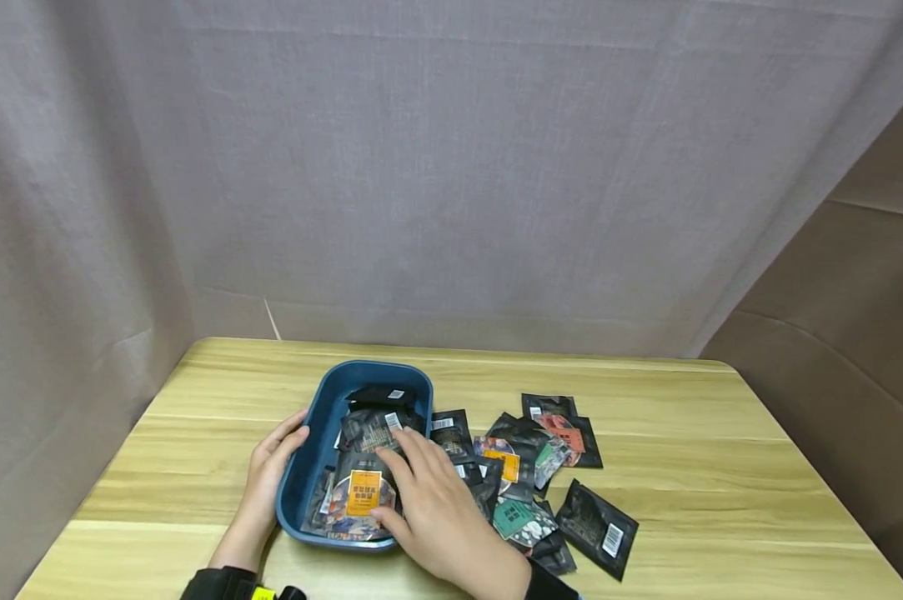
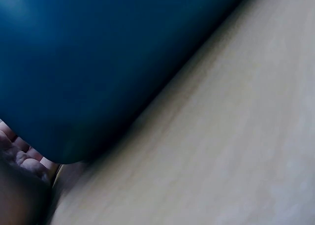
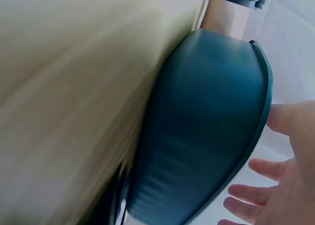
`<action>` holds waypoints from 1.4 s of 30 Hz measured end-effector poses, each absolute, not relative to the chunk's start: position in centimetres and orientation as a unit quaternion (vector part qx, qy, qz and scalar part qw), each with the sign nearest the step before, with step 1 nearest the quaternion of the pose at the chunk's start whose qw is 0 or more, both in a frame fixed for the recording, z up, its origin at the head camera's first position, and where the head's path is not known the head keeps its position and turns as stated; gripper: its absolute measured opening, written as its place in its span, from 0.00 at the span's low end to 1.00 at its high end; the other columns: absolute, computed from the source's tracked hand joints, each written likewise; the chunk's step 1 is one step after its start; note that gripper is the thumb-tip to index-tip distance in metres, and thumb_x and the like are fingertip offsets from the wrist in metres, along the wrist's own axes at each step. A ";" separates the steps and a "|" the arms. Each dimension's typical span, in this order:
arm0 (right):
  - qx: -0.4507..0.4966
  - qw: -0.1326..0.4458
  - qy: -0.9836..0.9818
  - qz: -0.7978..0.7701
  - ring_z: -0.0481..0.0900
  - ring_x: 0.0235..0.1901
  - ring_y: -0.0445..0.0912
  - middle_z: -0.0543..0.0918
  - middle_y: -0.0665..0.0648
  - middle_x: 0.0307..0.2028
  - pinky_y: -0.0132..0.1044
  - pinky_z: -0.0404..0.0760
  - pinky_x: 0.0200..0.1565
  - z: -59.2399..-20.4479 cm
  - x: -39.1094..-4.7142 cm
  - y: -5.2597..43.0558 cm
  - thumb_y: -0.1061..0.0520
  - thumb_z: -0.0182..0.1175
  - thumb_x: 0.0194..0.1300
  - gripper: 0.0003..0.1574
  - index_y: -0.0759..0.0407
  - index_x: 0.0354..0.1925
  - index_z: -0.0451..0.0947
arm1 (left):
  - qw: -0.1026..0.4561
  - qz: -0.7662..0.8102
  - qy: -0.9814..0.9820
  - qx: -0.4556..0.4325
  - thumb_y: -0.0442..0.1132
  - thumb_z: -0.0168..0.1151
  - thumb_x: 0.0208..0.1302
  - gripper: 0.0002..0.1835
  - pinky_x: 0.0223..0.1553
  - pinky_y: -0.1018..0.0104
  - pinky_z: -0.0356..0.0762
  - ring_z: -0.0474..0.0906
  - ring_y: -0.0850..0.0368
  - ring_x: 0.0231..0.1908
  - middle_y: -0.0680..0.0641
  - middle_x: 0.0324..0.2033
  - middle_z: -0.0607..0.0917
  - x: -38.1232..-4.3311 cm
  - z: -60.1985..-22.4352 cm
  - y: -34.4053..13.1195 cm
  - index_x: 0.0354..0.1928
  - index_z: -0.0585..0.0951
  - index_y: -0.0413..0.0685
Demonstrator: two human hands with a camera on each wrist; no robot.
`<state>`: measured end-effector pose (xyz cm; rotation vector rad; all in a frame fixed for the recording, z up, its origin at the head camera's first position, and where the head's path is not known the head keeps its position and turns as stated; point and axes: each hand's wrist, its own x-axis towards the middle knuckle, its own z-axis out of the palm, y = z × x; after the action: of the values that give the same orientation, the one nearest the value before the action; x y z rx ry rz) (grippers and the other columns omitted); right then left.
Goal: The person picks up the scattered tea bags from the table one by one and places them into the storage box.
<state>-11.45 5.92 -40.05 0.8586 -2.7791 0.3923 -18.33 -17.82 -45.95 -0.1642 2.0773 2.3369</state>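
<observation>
A dark blue plastic bin (image 1: 289,500) stands on the table with several black sachets inside. On top lies a sachet with an orange label (image 1: 363,493); behind it is a black sachet with a white barcode (image 1: 364,429). My left hand (image 1: 268,467) rests against the bin's left side, fingertips at the rim. In the left wrist view, the bin's wall (image 2: 88,62) hides most of that hand. Over the bin's right rim reaches my right hand (image 1: 439,512), fingers spread above the sachets. The right wrist view shows these fingers (image 3: 253,193) extended beside the rim.
Right of the bin, several loose sachets (image 1: 522,458) overlap in a pile, some with orange, green or red labels. One black sachet (image 1: 597,529) lies at the pile's right front. The wooden table (image 1: 721,467) ends at a grey cloth backdrop (image 1: 451,183).
</observation>
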 end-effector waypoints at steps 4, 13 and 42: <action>0.273 0.090 -0.950 0.123 0.55 0.73 0.57 0.57 0.62 0.74 0.57 0.60 0.68 -40.0 -10.8 7.3 0.37 0.56 0.71 0.41 0.56 0.72 0.62 | 0.004 0.745 0.665 -0.053 0.46 0.54 0.75 0.25 0.55 0.77 0.69 0.69 0.69 0.58 0.54 0.65 0.74 -18.3 -45.9 -17.9 0.69 0.71 0.46; 0.235 0.083 -0.962 0.113 0.57 0.71 0.59 0.59 0.62 0.73 0.58 0.59 0.68 -39.9 -9.4 11.8 0.39 0.59 0.69 0.42 0.56 0.72 0.62 | 0.011 0.743 0.667 -0.054 0.46 0.54 0.75 0.26 0.55 0.77 0.69 0.68 0.68 0.59 0.51 0.67 0.71 -18.2 -46.0 -17.8 0.70 0.70 0.44; 0.135 -0.001 -0.990 0.033 0.69 0.61 0.63 0.72 0.67 0.62 0.61 0.68 0.60 -43.1 -6.2 25.1 0.45 0.70 0.58 0.39 0.65 0.61 0.73 | 0.006 0.745 0.665 -0.050 0.45 0.54 0.75 0.27 0.53 0.78 0.71 0.70 0.70 0.56 0.44 0.68 0.69 -18.5 -46.1 -17.7 0.70 0.69 0.39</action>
<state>-6.21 25.13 -43.11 0.4232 -3.1125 0.1043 -18.49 -17.75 -46.06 -0.1556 2.0804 2.3321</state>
